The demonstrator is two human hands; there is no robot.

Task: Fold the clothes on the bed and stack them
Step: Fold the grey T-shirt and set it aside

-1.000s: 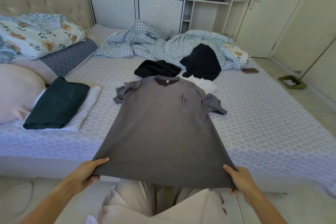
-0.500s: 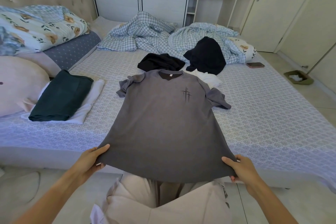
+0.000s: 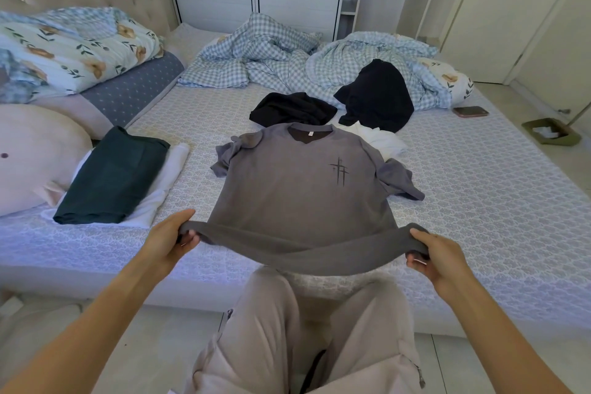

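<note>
L hand (image 3: 168, 238) & R hand (image 3: 436, 254) each grasp grey tee (image 3: 300, 189) hem corners; tee spread on bed (image 3: 479, 201), hem lifted.

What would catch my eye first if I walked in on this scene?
Most likely the grey T-shirt, spread front-up in the middle of the bed, with the left hand and right hand each gripping a corner of its hem at the near edge. Next, the folded dark green garment on a folded white one to the left, and the unfolded black clothes beyond the shirt.
</note>
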